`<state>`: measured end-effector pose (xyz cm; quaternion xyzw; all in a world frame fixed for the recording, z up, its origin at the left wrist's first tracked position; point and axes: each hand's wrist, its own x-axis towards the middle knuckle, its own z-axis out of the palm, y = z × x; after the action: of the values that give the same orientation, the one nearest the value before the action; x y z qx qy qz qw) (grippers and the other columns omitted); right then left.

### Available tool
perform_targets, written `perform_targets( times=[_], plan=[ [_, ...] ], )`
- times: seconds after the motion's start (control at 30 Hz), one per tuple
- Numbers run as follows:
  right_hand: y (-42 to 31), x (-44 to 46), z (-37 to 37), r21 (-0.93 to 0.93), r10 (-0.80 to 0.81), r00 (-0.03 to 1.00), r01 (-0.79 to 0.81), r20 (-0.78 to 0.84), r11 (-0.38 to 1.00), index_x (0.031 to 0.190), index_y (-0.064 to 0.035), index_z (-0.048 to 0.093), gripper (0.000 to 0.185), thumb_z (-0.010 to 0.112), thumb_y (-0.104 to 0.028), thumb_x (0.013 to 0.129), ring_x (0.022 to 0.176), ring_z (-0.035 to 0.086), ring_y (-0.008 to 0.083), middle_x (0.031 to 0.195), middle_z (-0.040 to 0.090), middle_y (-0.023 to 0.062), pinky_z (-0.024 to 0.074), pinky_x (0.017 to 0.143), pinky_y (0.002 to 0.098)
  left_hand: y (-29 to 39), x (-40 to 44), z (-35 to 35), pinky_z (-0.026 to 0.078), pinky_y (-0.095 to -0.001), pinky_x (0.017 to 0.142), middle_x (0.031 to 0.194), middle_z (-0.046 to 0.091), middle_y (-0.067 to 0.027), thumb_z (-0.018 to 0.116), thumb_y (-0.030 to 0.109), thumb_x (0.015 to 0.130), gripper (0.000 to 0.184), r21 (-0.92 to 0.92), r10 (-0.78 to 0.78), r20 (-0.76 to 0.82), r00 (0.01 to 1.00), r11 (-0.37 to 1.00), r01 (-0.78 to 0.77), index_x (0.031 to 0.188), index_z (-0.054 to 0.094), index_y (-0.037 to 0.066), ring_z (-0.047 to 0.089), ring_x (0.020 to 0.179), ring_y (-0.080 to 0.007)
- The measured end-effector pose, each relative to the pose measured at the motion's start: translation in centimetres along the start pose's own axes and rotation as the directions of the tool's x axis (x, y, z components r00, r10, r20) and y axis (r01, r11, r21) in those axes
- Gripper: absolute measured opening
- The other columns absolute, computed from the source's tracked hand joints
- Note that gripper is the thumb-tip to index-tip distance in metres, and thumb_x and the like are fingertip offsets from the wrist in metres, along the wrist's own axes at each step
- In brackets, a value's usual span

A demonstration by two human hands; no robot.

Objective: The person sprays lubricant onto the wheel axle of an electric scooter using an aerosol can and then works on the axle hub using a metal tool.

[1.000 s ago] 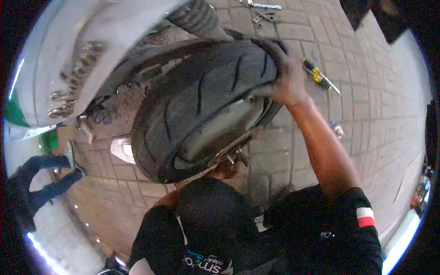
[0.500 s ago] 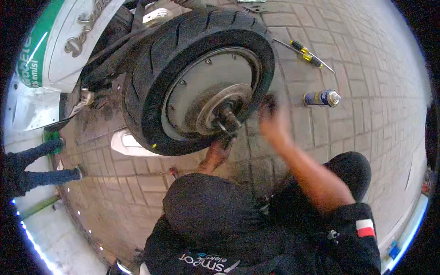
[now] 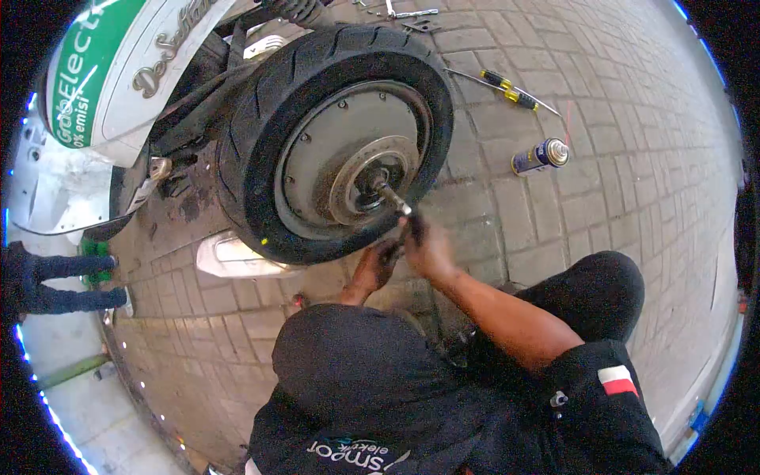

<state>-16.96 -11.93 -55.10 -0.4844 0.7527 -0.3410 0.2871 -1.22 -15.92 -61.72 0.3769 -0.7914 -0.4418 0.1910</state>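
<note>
A wheel with a black tyre (image 3: 269, 127) and a grey hub (image 3: 317, 170) faces me beside a white vehicle body (image 3: 134, 87). From the hub's middle an axle (image 3: 392, 198) sticks out towards my hands. My left hand (image 3: 377, 265) is just below the tyre's lower edge, its fingers bent; what they hold, if anything, is too dark to tell. Close beside it, my right hand (image 3: 427, 249) is at the axle's outer end, with its fingers closed round something small and dark that I cannot make out.
Two yellow-and-black screwdrivers (image 3: 511, 89) and a spray can (image 3: 541, 157) lie on the paving at the right. Metal tools (image 3: 416, 13) are beyond the tyre. A white part (image 3: 237, 257) lies under the wheel. Another person's legs (image 3: 79, 283) stand at the far left.
My right hand has left the tyre's top edge and come down to the axle beside my left hand. The wheel's hub side has turned into view.
</note>
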Motion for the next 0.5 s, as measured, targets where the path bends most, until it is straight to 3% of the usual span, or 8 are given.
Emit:
perform_targets(
  times=[0.03, 0.07, 0.1, 0.13, 0.2, 0.27, 0.33, 0.5],
  plan=[
    [0.9, 0.6, 0.0, -0.001, -0.002, 1.0, 0.002, 0.0, 1.0, 0.109, -0.0012, 0.059, 0.033, 0.055, -0.03, 0.094, 0.072, 0.063, 0.0365, 0.084, 0.065, 0.02, 0.0491, 0.064, 0.042, 1.1, -0.2, -0.9, 0.048, -0.038, 0.08, 0.097, 0.067, -0.0181, 0.059, 0.015, 0.092, 0.021, -0.029, -0.137, 0.045, 0.99, 0.99, 0.138, 0.106, 0.062, 0.0, 0.064, 0.085, -0.0269],
    [1.7, 1.8, -0.1, 0.146, 0.08, 0.997, -0.076, -0.022, 0.986, 0.108, -0.0004, 0.059, 0.034, 0.054, -0.031, 0.095, 0.069, 0.062, 0.0289, 0.079, 0.064, 0.0163, 0.0481, 0.062, 0.0386, 1.9, -0.5, -1.7, 0.049, -0.0371, 0.078, 0.097, 0.067, -0.0184, 0.06, 0.015, 0.091, 0.02, -0.052, -0.272, 0.096, 0.957, 0.959, 0.278, 0.104, 0.064, 0.0, 0.064, 0.084, -0.0271],
    [2.1, 2.9, -0.2, 0.292, 0.166, 0.986, -0.15, -0.031, 0.945, 0.107, 0.0005, 0.06, 0.036, 0.053, -0.033, 0.096, 0.065, 0.061, 0.0212, 0.073, 0.063, 0.0127, 0.047, 0.059, 0.0351, 2.1, -0.7, -2.3, 0.049, -0.0371, 0.078, 0.097, 0.067, -0.0184, 0.06, 0.015, 0.091, 0.02, -0.051, -0.276, 0.097, 0.956, 0.958, 0.281, 0.104, 0.064, 0.0, 0.064, 0.084, -0.0271],
    [1.5, 3.8, -1.0, 0.294, 0.169, 0.985, -0.153, -0.029, 0.944, 0.107, 0.0005, 0.06, 0.036, 0.053, -0.033, 0.096, 0.065, 0.061, 0.0212, 0.073, 0.063, 0.0127, 0.047, 0.059, 0.0351, 2.3, -0.9, -3.1, 0.049, -0.0363, 0.076, 0.095, 0.067, -0.018, 0.061, 0.017, 0.091, 0.021, -0.078, -0.221, 0.022, 0.975, 0.972, 0.222, 0.103, 0.065, 0.0, 0.064, 0.083, -0.0265],
    [0.4, 5.2, -2.5, 0.405, 0.224, 0.966, -0.258, 0.129, 0.877, 0.109, -0.0017, 0.064, 0.045, 0.05, -0.042, 0.095, 0.092, 0.064, 0.0399, 0.099, 0.066, 0.0234, 0.0477, 0.082, 0.0442, 3.1, -1.1, -4.4, 0.049, -0.0356, 0.075, 0.093, 0.067, -0.0177, 0.062, 0.019, 0.091, 0.022, -0.094, -0.167, -0.048, 0.985, 0.982, 0.162, 0.102, 0.066, 0.001, 0.064, 0.081, -0.0258],
    [0.6, 5.6, -2.1, 0.355, 0.24, 0.968, -0.252, 0.078, 0.9, 0.11, -0.0014, 0.065, 0.046, 0.051, -0.042, 0.094, 0.094, 0.065, 0.0369, 0.099, 0.067, 0.0226, 0.0478, 0.082, 0.0423, 4.3, -0.9, -5.5, 0.049, -0.0335, 0.073, 0.089, 0.067, -0.0166, 0.063, 0.024, 0.091, 0.025, 0.019, -0.259, -0.003, 0.966, 0.966, 0.259, 0.103, 0.066, 0.002, 0.063, 0.078, -0.0245],
    [-0.6, 5.7, -2.8, 0.378, 0.164, 0.984, -0.178, 0.069, 0.908, 0.109, -0.0011, 0.065, 0.044, 0.053, -0.041, 0.094, 0.093, 0.066, 0.0361, 0.097, 0.068, 0.0219, 0.0485, 0.081, 0.041, 4.5, -0.8, -5.7, 0.049, -0.0338, 0.074, 0.09, 0.067, -0.0166, 0.062, 0.026, 0.091, 0.027, 0.014, -0.252, 0.024, 0.967, 0.968, 0.252, 0.103, 0.066, 0.002, 0.063, 0.078, -0.0247],
    [-2.1, 5.9, -3.7, 0.361, 0.228, 0.97, -0.241, 0.08, 0.901, 0.104, -0.0012, 0.067, 0.04, 0.056, -0.038, 0.092, 0.09, 0.067, 0.0353, 0.094, 0.069, 0.0215, 0.0495, 0.078, 0.0407, 5.7, -0.7, -6.4, 0.049, -0.0354, 0.076, 0.093, 0.067, -0.0175, 0.059, 0.03, 0.092, 0.031, 0.01, -0.35, 0.093, 0.932, 0.937, 0.35, 0.105, 0.066, 0.002, 0.063, 0.079, -0.0263]
  ],
)
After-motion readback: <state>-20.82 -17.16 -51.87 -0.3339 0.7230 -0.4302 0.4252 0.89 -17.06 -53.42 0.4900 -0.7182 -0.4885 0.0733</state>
